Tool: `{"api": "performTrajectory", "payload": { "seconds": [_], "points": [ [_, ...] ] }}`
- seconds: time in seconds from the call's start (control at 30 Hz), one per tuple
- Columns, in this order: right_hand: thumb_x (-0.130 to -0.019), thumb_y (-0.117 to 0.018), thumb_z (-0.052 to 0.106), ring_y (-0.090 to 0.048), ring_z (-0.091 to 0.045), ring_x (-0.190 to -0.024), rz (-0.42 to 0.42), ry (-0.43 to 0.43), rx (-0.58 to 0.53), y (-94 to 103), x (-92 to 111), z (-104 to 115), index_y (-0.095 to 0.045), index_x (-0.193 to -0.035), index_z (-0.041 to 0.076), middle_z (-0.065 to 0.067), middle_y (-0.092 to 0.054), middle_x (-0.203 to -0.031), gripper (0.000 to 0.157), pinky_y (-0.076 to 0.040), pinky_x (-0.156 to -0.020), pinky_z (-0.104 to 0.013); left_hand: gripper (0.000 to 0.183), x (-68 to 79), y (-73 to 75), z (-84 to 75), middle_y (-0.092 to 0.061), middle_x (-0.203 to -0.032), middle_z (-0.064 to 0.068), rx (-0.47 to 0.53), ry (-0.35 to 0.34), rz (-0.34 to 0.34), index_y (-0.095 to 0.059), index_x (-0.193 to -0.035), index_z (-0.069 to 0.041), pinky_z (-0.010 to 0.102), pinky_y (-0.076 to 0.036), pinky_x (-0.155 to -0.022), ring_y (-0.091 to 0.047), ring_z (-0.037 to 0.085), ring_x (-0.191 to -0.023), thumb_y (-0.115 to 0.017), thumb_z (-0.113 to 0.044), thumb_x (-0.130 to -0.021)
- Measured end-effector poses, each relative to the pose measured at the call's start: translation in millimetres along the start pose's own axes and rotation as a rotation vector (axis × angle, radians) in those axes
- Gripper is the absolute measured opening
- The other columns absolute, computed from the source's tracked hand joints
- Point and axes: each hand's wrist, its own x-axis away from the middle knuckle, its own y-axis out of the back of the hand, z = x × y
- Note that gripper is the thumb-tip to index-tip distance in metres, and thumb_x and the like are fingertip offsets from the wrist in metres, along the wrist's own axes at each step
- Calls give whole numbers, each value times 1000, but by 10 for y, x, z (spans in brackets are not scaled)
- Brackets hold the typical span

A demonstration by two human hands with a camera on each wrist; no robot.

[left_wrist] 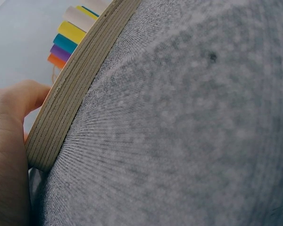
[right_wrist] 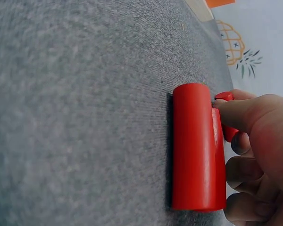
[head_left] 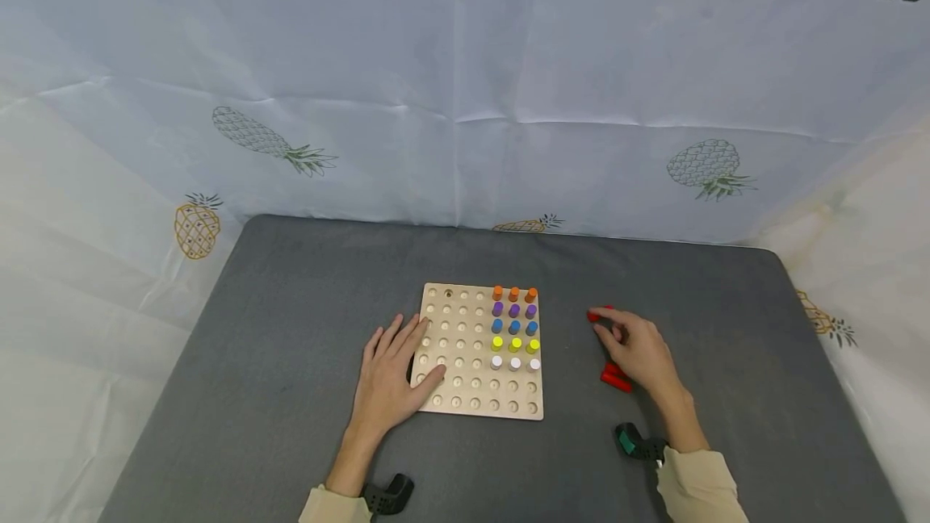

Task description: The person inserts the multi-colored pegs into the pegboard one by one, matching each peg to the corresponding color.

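Note:
A light wooden pegboard (head_left: 452, 359) lies on the table with rows of round holes. Orange, purple, blue, yellow and white pegs (head_left: 514, 328) stand upright in its right-hand columns. My left hand (head_left: 392, 382) rests along the board's left edge, fingers extended and thumb over the near-left part. To the right of the board, my right hand (head_left: 643, 351) pinches a red peg (head_left: 594, 315) between thumb and index finger, low over the cloth. Two more red pegs (right_wrist: 193, 150) lie side by side beneath this hand, nearer to me.
Dark grey cloth covers the table (head_left: 291, 305). A white curtain (head_left: 458, 63) with pineapple prints hangs behind the far edge and down both sides. Black wrist devices (head_left: 390, 495) sit at both wrists.

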Motion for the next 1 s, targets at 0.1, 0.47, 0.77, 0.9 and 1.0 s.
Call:
{"api": "performTrajectory", "payload": {
  "seconds": [0.1, 0.47, 0.77, 0.9, 1.0],
  "points": [
    [-95, -72, 11, -28, -2, -47, 9, -16, 13, -4, -12, 11, -75, -123, 13, 4, -43, -63, 28, -21, -44, -19, 74, -2, 1, -6, -55, -154, 6, 3, -2, -2, -53, -151, -19, 54, -25, -125, -44, 33, -149, -71, -50, -86],
    [-97, -70, 19, -32, -5, -47, 31, -57, 47, -20, -5, 0, -73, -125, 15, 2, -47, -63, 28, -23, -41, -21, 74, 2, 6, -9, -55, -154, 6, 5, 4, -1, -53, -151, -19, 54, -25, -125, -44, 33, -149, -72, -50, -86],
    [-97, -70, 22, -36, -5, -51, -1, -59, 87, -18, 33, 27, -75, -121, 16, 2, -49, -67, 25, -27, -43, -23, 74, 8, 4, -3, -55, -154, 6, 4, 3, 1, -53, -151, -19, 54, -25, -125, -44, 33, -149, -72, -51, -86],
    [-97, -71, 21, -37, -4, -54, -41, -51, 80, -3, 48, 55, -76, -119, 14, 2, -50, -68, 24, -28, -44, -23, 74, 6, 9, -3, -55, -154, 6, 1, 6, 4, -53, -151, -19, 53, -24, -126, -44, 33, -149, -71, -51, -86],
    [-95, -73, 20, -37, -2, -54, -79, -37, 59, 3, 68, 83, -76, -117, 12, 2, -51, -69, 23, -28, -43, -22, 74, 2, 8, -5, -55, -154, 6, 2, 5, 3, -53, -151, -19, 53, -24, -126, -44, 33, -149, -71, -51, -86]
  ]
}}
